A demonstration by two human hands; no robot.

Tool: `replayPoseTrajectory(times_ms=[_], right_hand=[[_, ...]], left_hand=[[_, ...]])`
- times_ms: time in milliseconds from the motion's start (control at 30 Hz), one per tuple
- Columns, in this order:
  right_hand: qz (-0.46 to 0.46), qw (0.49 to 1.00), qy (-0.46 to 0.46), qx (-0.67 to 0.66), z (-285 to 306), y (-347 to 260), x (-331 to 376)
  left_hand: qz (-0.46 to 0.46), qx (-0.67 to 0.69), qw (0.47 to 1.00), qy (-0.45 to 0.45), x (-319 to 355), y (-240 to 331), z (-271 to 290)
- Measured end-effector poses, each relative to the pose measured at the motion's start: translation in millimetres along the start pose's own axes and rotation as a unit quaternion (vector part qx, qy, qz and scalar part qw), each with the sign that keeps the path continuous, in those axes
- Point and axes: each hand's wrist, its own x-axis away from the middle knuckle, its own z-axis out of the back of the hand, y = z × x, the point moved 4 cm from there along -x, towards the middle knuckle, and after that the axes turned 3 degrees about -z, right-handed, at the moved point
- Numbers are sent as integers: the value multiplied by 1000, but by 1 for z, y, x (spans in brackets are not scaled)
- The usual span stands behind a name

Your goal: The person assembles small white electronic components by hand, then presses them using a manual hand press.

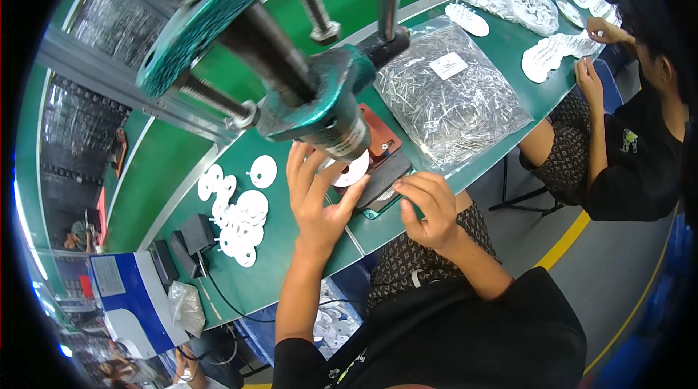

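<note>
Under the head of a green bench press [309, 109], a white disc [352, 171] lies on the fixture. My left hand [316, 200] grips the disc's near-left edge, with the thumb below and the fingers reaching up beside the press head. Just right of the fixture's dark block [387, 177], my right hand [430, 207] has its fingers curled in, fingertips close to the block's edge. Anything between those fingertips is too small to make out. Behind the block shows a reddish-brown part of the fixture [383, 134].
A clear bag of metal pins [454, 91] lies right of the press. Several white discs with small stems [243, 218] are piled at left, near black boxes [196, 233] and a blue-and-white machine [134, 302]. At right, a co-worker [625, 120] handles white discs [556, 54].
</note>
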Motion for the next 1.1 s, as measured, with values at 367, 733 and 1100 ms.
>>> replayPoseTrajectory(times_ms=[367,733,1100], right_hand=[[34,996,22,84,-4,12,27],[79,995,12,63,5,17,19],[192,946,257,34,90,-44,-215]], left_hand=[[15,-17,997,-79,-5,12,-9],[59,-8,998,-20,-10,-7,-16],[-6,138,990,-2,-3,-15,-11]])
